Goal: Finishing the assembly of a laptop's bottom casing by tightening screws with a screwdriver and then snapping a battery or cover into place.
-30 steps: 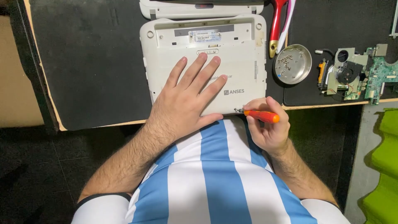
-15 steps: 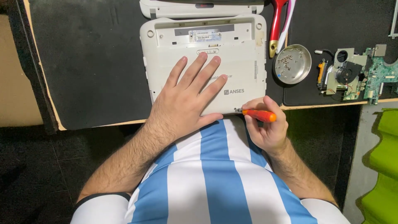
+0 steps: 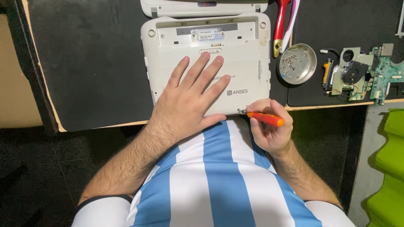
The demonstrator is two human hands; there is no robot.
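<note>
A white laptop (image 3: 248,50) lies bottom side up on a black mat (image 3: 92,63). My left hand (image 3: 189,98) rests flat on its underside, fingers spread, holding it down. My right hand (image 3: 269,130) grips an orange-handled screwdriver (image 3: 265,119) at the laptop's near right corner. The metal tip touches the case edge there. The screw itself is too small to see.
A round metal dish (image 3: 299,64) with several small screws sits right of the laptop. Further right lie a fan assembly (image 3: 349,73) and a green circuit board (image 3: 385,75). A red-handled tool (image 3: 280,25) lies above the dish. The table's near edge runs just under my hands.
Hardly anything has moved. My right hand's fingers shift slightly on the screwdriver at the same corner; the left hand stays flat.
</note>
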